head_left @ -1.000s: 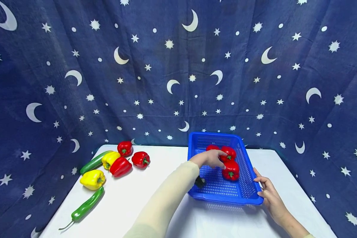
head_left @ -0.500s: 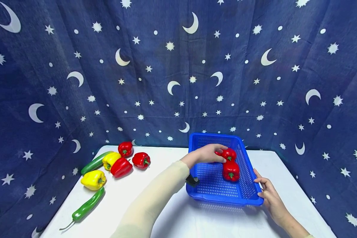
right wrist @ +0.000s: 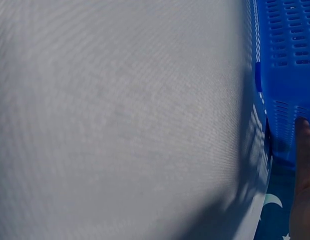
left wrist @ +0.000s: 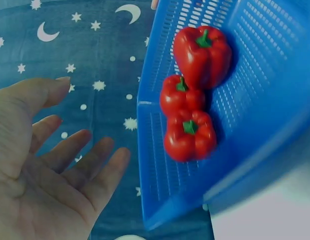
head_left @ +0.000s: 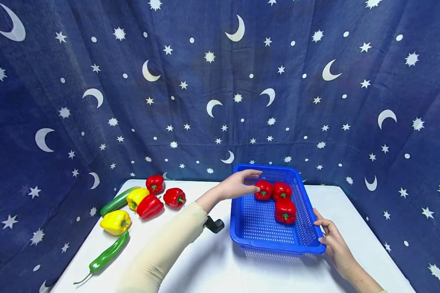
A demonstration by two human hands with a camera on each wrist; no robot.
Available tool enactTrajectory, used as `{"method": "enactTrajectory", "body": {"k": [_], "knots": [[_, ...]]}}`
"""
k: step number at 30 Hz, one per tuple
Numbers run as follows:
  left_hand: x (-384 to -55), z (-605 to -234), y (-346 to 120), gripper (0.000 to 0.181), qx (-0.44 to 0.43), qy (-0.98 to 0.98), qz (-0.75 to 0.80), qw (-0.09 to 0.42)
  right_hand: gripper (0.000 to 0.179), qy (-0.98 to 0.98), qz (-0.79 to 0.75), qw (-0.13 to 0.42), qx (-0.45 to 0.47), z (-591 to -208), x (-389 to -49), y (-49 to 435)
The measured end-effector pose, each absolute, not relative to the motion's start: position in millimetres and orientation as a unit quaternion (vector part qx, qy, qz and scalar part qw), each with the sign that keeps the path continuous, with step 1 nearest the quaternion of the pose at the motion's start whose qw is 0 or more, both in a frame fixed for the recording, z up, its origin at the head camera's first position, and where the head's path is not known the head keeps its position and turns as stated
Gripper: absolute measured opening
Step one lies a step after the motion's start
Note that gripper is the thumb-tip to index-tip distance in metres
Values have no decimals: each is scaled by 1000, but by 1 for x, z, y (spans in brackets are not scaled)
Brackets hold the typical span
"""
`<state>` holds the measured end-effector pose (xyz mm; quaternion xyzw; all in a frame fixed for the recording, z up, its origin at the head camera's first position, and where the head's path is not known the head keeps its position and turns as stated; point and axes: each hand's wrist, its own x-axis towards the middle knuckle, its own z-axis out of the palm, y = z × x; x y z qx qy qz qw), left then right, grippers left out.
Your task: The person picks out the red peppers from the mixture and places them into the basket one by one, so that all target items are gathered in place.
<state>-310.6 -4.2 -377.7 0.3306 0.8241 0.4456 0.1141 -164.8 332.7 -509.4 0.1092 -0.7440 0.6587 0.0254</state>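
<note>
My left hand (head_left: 238, 185) reaches over the left side of the blue plastic basket (head_left: 271, 245), its fingers spread and holding nothing. In the left wrist view the palm and loosely spread fingers (left wrist: 102, 172) show beside the basket wall. Three red bell peppers lie together in the basket: one at the left (head_left: 264, 190), one behind (head_left: 282, 190), and one in front (head_left: 285, 211). The left one overlaps the thumb tip in the head view. My right hand (head_left: 335, 246) holds the basket's right rim near its front corner; one finger (right wrist: 305, 155) lies along the outer wall in the right wrist view.
On the left of the white table (head_left: 190, 240) lie several vegetables: red bell peppers (head_left: 174, 197), yellow bell peppers (head_left: 115, 221), a long green pepper (head_left: 108, 252) and a cucumber (head_left: 119, 200). A dark starry curtain (head_left: 205, 81) surrounds the table behind and at both sides.
My left hand has drawn back left from over the peppers to the basket's left side, uncovering the left red bell pepper. The right hand stays at the rim.
</note>
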Motion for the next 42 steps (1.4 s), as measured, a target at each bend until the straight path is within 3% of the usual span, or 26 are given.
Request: {"method": "enactTrajectory", "body": {"k": [20,42], "knots": [[-308,-387,-75,55,282,827,483,50,46,-749,654,27,107,-508,-166,332],[-305,-407,-153,62,212,844,493,22,48,-759,645,18,87,-510,-166,335]]}}
